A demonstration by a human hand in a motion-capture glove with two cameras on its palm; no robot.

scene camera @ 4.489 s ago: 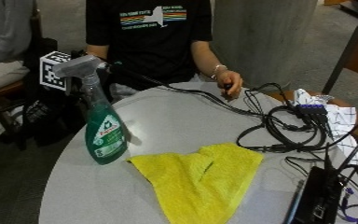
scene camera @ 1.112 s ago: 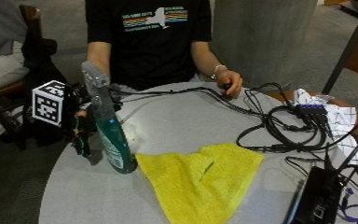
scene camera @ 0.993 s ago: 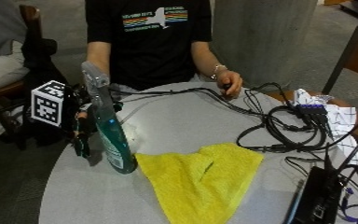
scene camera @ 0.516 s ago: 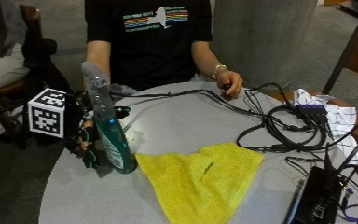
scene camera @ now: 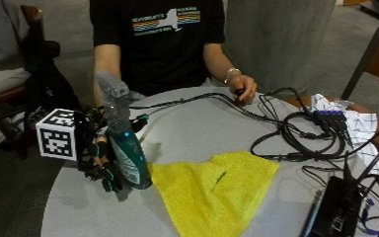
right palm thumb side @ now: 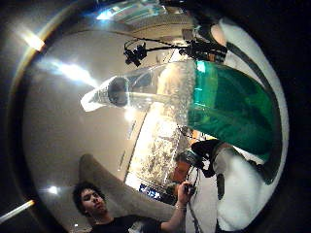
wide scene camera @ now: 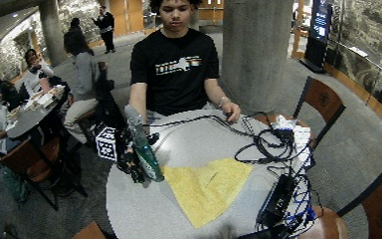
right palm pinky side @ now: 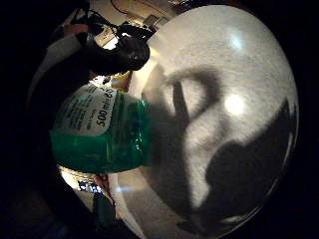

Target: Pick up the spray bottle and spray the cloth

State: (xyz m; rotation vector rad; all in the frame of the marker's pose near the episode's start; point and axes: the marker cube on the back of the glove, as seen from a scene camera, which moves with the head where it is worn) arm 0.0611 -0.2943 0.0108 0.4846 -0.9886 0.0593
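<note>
While your right hand (scene camera: 100,165) sits at the table's (scene camera: 196,123) left edge, its gloved fingers are curled round the lower body of the bottle (scene camera: 125,148), and the green glove shows on both sides of it. You hold the bottle upright with its base at or just above the tabletop; the outside view does not let me tell which. Its clear trigger head is at the top, near your forearm, and the green liquid fills the lower part. From the little-finger side of your palm, the bottle (right palm pinky side: 97,129) sits close against the hand, its white label reading 500 ml, with the grey table (right palm pinky side: 229,59) and the hand's shadow beyond it. From the thumb side, the bottle (right palm thumb side: 214,104) runs across the picture, green at one end and clear at the neck.

Just to the right of the bottle lies the yellow cloth (scene camera: 215,190), spread flat on the table with a few folds; its near corner is just beside the bottle's base, and I cannot tell whether they touch.

Further right, your bare left hand (scene camera: 242,89) rests on the table's far edge, on a black cable (scene camera: 196,98). A tangle of black cables (scene camera: 301,133) covers the right side, with a white checked cloth (scene camera: 357,121) at the right edge and a black box (scene camera: 337,207) nearest the camera.
</note>
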